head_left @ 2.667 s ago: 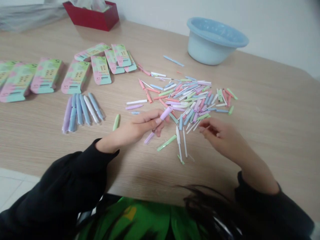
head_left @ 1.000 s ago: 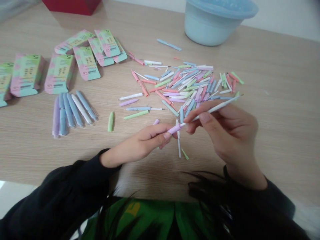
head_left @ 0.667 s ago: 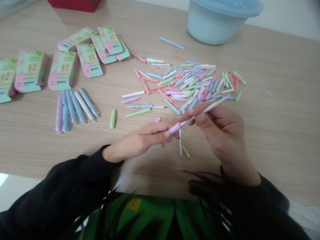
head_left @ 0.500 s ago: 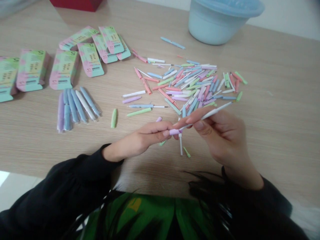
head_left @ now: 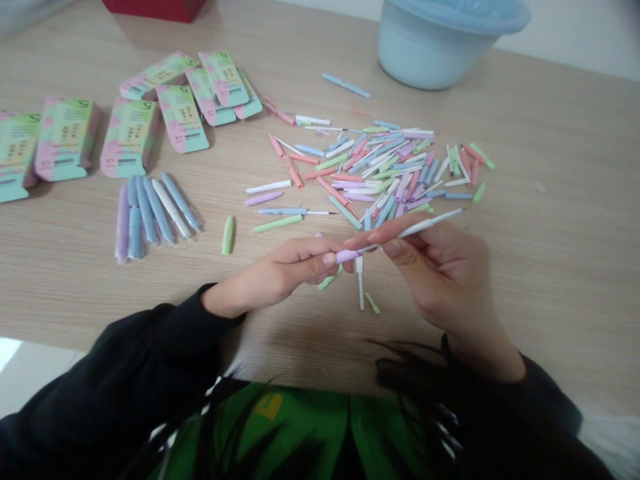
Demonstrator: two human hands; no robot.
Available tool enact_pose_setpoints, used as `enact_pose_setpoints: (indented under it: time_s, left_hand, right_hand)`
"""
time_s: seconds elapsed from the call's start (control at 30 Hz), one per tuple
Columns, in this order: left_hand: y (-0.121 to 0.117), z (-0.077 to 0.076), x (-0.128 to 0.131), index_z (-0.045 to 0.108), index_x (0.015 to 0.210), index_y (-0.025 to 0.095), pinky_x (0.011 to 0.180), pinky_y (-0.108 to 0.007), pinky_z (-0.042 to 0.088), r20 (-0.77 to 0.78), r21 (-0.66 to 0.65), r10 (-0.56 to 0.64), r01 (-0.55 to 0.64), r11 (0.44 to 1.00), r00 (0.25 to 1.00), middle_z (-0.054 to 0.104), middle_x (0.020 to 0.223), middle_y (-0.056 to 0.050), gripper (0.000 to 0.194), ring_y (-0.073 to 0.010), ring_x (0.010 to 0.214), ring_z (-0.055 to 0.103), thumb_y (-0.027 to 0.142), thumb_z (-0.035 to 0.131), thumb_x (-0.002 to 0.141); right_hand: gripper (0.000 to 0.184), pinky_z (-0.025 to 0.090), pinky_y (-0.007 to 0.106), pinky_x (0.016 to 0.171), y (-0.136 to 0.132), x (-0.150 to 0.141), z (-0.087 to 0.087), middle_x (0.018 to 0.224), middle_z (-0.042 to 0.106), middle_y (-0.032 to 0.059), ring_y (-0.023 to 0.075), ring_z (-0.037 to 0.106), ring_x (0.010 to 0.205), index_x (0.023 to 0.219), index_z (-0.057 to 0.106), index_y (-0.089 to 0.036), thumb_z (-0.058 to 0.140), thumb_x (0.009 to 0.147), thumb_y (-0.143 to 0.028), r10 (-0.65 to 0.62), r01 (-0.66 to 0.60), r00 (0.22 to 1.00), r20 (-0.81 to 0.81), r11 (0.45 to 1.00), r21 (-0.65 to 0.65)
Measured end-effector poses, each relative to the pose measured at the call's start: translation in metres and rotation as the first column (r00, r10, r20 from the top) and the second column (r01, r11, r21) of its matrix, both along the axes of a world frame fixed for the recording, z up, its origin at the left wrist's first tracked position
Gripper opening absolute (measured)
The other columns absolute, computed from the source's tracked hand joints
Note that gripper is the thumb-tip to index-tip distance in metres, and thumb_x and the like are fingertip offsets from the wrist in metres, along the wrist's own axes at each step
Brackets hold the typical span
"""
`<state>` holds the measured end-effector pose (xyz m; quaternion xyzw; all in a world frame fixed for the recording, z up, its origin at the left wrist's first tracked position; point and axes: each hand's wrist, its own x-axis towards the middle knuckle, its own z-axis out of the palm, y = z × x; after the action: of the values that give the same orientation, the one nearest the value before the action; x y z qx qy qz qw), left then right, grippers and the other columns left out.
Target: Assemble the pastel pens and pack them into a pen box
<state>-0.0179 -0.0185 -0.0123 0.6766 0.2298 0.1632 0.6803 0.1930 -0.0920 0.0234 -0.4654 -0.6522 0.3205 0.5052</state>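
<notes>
In the head view, my left hand (head_left: 295, 270) is closed on a small purple pen barrel (head_left: 347, 256). My right hand (head_left: 445, 273) pinches a slim white pen piece (head_left: 431, 222) between thumb and fingers, its narrow tip pointing up to the right. The thin rear end of that piece meets the mouth of the purple barrel; how deep it sits inside I cannot tell. Below the hands lie a white pen part (head_left: 361, 283) and small green pieces (head_left: 373, 303). Just beyond is a heap of mixed pastel pen parts (head_left: 380, 160).
Several wrapped pens (head_left: 150, 213) lie in a row at left, beside a green barrel (head_left: 228, 235). Behind them are several pink-and-green boxes (head_left: 127, 137). A light blue basin (head_left: 430, 60) and a red box (head_left: 160, 8) stand at the table's (head_left: 560, 200) back.
The white piece's thin end has come into line with the purple barrel's mouth; before, it lay across it at an angle. My left hand has risen slightly in the picture.
</notes>
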Motion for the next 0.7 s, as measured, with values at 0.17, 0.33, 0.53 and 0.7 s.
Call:
enact_pose_setpoints:
  time_s: [0.17, 0.33, 0.53, 0.7]
  left_hand:
    - [0.002, -0.002, -0.001, 0.069, 0.108, 0.018, 0.069, -0.025, 0.041, 0.0, -0.035, 0.007, -0.007, 0.999, 1.0, 0.054, 0.086, -0.001, 0.03, -0.0133, 0.075, 0.047, 0.042, 0.052, 0.103]
    - [0.0, 0.009, 0.002, 0.067, 0.1, 0.016, 0.056, -0.025, 0.035, 0.173, -0.319, -0.119, 0.17, 0.932, 0.978, 0.048, 0.071, 0.001, 0.024, -0.0126, 0.061, 0.041, 0.036, 0.054, 0.102]
    - [-0.007, 0.012, 0.006, 0.066, 0.099, 0.015, 0.056, -0.028, 0.04, 0.349, -0.562, -0.02, 0.226, 0.796, 0.937, 0.053, 0.07, -0.001, 0.02, -0.0143, 0.059, 0.049, 0.034, 0.061, 0.097]
    - [-0.004, 0.012, 0.003, 0.067, 0.103, 0.014, 0.064, -0.028, 0.041, 0.361, -0.492, -0.038, 0.225, 0.841, 0.932, 0.054, 0.073, -0.001, 0.02, -0.0146, 0.065, 0.05, 0.026, 0.051, 0.102]
  right_hand:
    - [0.018, 0.06, 0.034, 0.082, 0.005, -0.006, -0.005, 0.091, 0.08, -0.0014, 0.018, 0.075, 0.086, 0.099, 0.075, -0.028, 0.06, 0.098, -0.018, -0.025, 0.022, 0.995, -0.096, 0.999, -0.041]
    - [0.012, 0.058, 0.037, 0.075, 0.012, -0.007, -0.011, 0.087, 0.079, 0.0006, 0.0196, 0.072, 0.079, 0.092, 0.072, -0.028, 0.063, 0.098, -0.034, 0.001, -0.024, 0.978, -0.207, 0.994, -0.109]
    - [0.011, 0.053, 0.034, 0.072, 0.019, -0.005, -0.012, 0.091, 0.078, -0.0002, 0.0173, 0.065, 0.073, 0.093, 0.07, -0.028, 0.064, 0.097, -0.037, -0.061, 0.046, 0.967, -0.246, 0.997, -0.067]
    - [0.009, 0.05, 0.032, 0.07, 0.017, -0.01, -0.007, 0.089, 0.078, -0.0013, 0.0165, 0.062, 0.072, 0.092, 0.072, -0.029, 0.066, 0.095, -0.034, -0.078, 0.066, 0.956, -0.282, 0.996, -0.052]
